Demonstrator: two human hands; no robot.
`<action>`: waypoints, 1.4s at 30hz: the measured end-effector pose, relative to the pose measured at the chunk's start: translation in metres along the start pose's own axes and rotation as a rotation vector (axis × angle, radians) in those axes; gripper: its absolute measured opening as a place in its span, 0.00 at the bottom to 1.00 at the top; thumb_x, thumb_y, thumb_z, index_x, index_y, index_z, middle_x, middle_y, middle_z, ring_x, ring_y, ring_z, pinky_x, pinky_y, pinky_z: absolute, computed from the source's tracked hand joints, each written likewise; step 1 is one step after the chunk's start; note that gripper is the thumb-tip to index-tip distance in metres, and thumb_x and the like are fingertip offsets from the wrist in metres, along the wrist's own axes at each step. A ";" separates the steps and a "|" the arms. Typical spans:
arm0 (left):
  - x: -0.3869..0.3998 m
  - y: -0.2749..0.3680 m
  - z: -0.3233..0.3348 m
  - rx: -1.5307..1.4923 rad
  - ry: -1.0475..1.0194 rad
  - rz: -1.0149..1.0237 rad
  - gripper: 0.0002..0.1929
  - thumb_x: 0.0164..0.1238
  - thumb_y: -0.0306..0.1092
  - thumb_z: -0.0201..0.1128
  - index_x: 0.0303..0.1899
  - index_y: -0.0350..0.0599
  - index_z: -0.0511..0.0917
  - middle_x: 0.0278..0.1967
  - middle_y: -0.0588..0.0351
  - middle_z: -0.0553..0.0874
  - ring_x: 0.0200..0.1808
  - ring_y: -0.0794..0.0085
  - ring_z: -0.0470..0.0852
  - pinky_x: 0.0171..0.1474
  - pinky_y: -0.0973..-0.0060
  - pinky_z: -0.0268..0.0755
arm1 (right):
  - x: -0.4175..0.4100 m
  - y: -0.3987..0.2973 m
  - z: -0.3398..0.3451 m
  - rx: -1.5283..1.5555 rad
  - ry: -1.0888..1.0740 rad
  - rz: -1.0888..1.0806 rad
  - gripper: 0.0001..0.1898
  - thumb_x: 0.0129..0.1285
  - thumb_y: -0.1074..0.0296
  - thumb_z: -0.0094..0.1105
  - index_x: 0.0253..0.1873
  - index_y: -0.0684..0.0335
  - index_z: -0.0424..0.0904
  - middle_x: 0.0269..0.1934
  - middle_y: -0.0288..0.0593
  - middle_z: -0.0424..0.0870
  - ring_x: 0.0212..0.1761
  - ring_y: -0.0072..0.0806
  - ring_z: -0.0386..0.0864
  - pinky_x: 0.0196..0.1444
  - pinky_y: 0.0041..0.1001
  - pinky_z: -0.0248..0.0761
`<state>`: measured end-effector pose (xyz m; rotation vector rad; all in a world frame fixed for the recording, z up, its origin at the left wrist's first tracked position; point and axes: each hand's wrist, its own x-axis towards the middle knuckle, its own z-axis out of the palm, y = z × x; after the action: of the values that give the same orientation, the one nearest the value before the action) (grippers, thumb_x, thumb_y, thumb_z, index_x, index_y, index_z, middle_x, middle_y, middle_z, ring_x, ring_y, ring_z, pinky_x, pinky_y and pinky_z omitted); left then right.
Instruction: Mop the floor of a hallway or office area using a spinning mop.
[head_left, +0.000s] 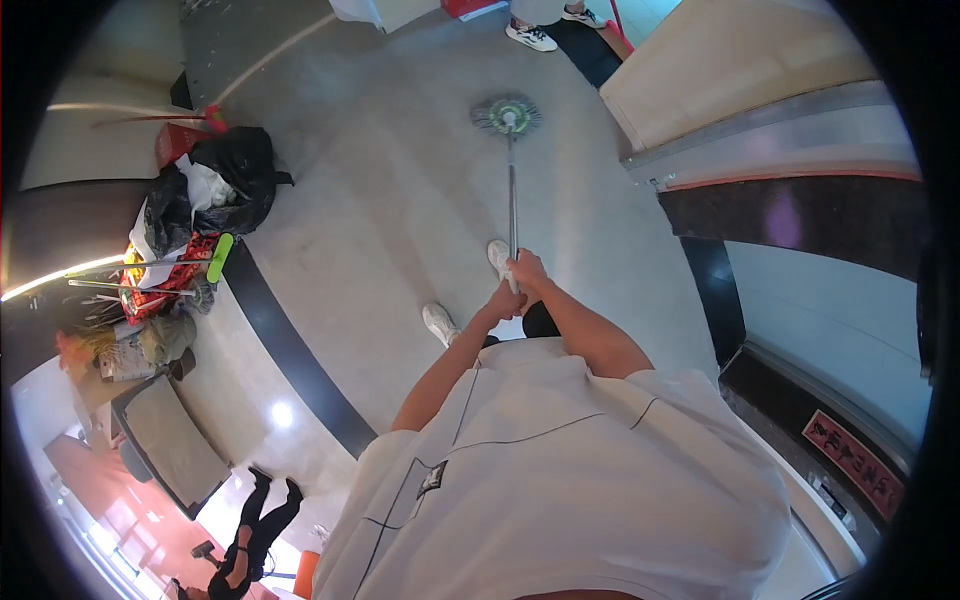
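Observation:
A mop (512, 187) with a metal pole reaches forward from my hands, its round fringed head flat on the grey floor (375, 187). My left hand (506, 301) is closed around the end of the pole, nearest my body. Just beyond it, my right hand (528, 268) grips the same pole a little higher up. The mop head has a green and white centre with grey strands spread around it. My shoes stand on the floor, on the left side of the pole.
Black plastic bags (244, 176), a red patterned bag (142, 300) and a green-headed tool (220, 257) lie at left. A table (176, 442) and a person in black (262, 525) are lower left. Another person's shoes (531, 36) show at the top. A beige panel (735, 67) borders the right.

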<state>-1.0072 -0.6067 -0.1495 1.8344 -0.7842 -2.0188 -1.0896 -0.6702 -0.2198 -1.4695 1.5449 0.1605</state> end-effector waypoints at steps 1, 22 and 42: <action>0.011 -0.007 0.001 0.006 -0.015 0.021 0.12 0.42 0.30 0.51 0.32 0.39 0.64 0.17 0.59 0.70 0.14 0.79 0.69 0.13 0.83 0.59 | -0.002 0.001 -0.004 0.036 0.026 0.018 0.20 0.45 0.58 0.49 0.39 0.70 0.68 0.34 0.56 0.74 0.38 0.46 0.72 0.38 0.35 0.66; -0.019 -0.052 -0.014 0.157 -0.047 -0.008 0.05 0.43 0.32 0.50 0.22 0.41 0.66 0.11 0.59 0.67 0.09 0.77 0.65 0.12 0.80 0.58 | -0.020 0.036 0.040 0.256 -0.007 0.145 0.21 0.39 0.50 0.54 0.25 0.68 0.75 0.20 0.46 0.76 0.22 0.34 0.76 0.27 0.29 0.68; -0.168 -0.217 -0.111 0.049 0.327 -0.015 0.18 0.39 0.34 0.54 0.36 0.37 0.72 0.29 0.45 0.78 0.31 0.60 0.77 0.34 0.69 0.68 | -0.119 -0.096 0.197 -0.300 -0.413 -0.146 0.20 0.34 0.49 0.53 0.21 0.65 0.77 0.18 0.44 0.77 0.25 0.33 0.77 0.31 0.26 0.69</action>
<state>-0.8455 -0.3588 -0.1411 2.1290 -0.7294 -1.6568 -0.9281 -0.4820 -0.1947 -1.6503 1.1081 0.5920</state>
